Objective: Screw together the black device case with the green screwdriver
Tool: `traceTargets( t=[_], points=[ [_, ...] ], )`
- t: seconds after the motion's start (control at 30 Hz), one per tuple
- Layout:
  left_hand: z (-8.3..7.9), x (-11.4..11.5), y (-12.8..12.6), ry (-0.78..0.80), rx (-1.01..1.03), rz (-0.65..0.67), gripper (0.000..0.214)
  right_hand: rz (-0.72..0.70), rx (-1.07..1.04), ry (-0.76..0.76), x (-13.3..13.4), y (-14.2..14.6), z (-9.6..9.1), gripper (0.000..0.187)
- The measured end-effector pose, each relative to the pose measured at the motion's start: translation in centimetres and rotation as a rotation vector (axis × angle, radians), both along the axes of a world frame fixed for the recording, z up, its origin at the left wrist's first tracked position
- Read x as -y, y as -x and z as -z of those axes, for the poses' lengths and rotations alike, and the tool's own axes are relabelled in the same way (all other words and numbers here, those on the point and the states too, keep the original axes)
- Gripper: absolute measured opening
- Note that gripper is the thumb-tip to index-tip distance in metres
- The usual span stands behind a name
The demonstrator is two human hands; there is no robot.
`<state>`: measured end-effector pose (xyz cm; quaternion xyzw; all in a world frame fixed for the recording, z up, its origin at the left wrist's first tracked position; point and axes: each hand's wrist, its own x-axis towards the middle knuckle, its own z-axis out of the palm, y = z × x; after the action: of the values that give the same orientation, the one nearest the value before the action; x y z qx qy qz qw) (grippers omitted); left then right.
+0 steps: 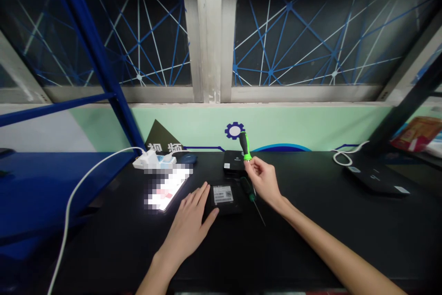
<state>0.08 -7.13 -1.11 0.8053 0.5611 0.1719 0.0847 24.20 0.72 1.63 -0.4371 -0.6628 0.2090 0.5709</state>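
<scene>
My left hand (191,223) lies flat with fingers stretched out on the black table (311,240), touching the left edge of a small black box (226,198) that bears a white label. My right hand (263,179) pinches the lower end of a black and green screwdriver (245,144), held nearly upright above the table. A second screwdriver (251,196) with a dark handle and thin shaft lies on the table just under that hand. Behind it sits another small black box (235,162).
A lit phone (168,188) lies left of my left hand. Behind it are a white power strip (154,160) with a white cable (74,193), and a dark mouse (186,159). A flat black device (378,177) and coiled white cable (343,156) sit far right.
</scene>
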Motion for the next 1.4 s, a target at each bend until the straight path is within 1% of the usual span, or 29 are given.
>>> traceTargets(
  t=[0.1,0.2,0.27,0.33,0.43,0.5,0.57,0.67,0.77,0.9,1.0,1.07,1.13,1.23,1.27,1.3,1.4],
  points=[
    [0.0,0.0,0.0,0.006,0.000,-0.003,0.065,-0.018,0.036,0.057,-0.6,-0.4,0.1,0.034],
    [0.0,-0.1,0.1,0.006,-0.002,0.000,0.065,-0.036,-0.022,0.090,-1.1,-0.5,0.5,0.034],
    [-0.1,-0.1,0.1,0.011,-0.005,-0.001,0.065,-0.074,-0.097,0.109,-1.3,-0.5,0.8,0.034],
    [-0.1,0.0,0.0,0.016,-0.009,-0.007,0.066,-0.144,-0.202,0.152,-1.4,-0.4,0.8,0.034],
    [-0.3,0.0,-0.1,0.019,-0.012,-0.015,0.065,-0.272,-0.400,0.289,-1.3,-0.4,0.3,0.032],
    [-0.4,0.1,-0.2,0.025,-0.016,-0.015,0.065,-0.333,-0.521,0.390,-1.0,-0.3,-0.2,0.036],
    [-0.5,0.1,-0.2,0.031,-0.019,-0.015,0.066,-0.364,-0.588,0.456,-0.7,-0.2,-0.5,0.040],
    [-0.5,0.1,-0.2,0.034,-0.015,-0.018,0.066,-0.352,-0.610,0.462,-0.6,-0.2,-0.6,0.043],
    [-0.4,0.1,-0.2,0.033,-0.012,-0.020,0.066,-0.285,-0.578,0.422,-0.8,-0.4,-0.3,0.047],
    [-0.3,0.0,-0.2,0.048,-0.023,-0.017,0.067,-0.186,-0.477,0.333,-1.3,-0.9,-0.1,0.043],
    [-0.4,0.0,-0.2,0.043,-0.022,-0.013,0.067,-0.202,-0.499,0.307,-1.4,-0.9,0.0,0.040],
    [-0.3,0.0,-0.2,0.036,-0.019,-0.014,0.067,-0.223,-0.511,0.296,-1.4,-0.9,-0.1,0.035],
    [-0.2,0.0,-0.1,0.036,-0.017,-0.017,0.067,-0.204,-0.488,0.266,-1.4,-1.0,-0.2,0.033],
    [-0.1,0.0,0.0,0.034,-0.015,-0.014,0.066,-0.123,-0.366,0.225,-1.5,-1.4,-0.5,0.055],
    [-0.1,0.0,0.0,0.033,-0.015,-0.012,0.066,-0.097,-0.305,0.221,-1.5,-1.6,-0.6,0.058],
    [-0.1,0.0,0.0,0.031,-0.014,-0.011,0.066,-0.069,-0.240,0.222,-1.6,-1.8,-0.7,0.057],
    [-0.3,0.0,-0.1,0.031,-0.011,-0.013,0.066,0.055,-0.052,0.222,-1.7,-2.4,-1.0,0.046]
  ],
)
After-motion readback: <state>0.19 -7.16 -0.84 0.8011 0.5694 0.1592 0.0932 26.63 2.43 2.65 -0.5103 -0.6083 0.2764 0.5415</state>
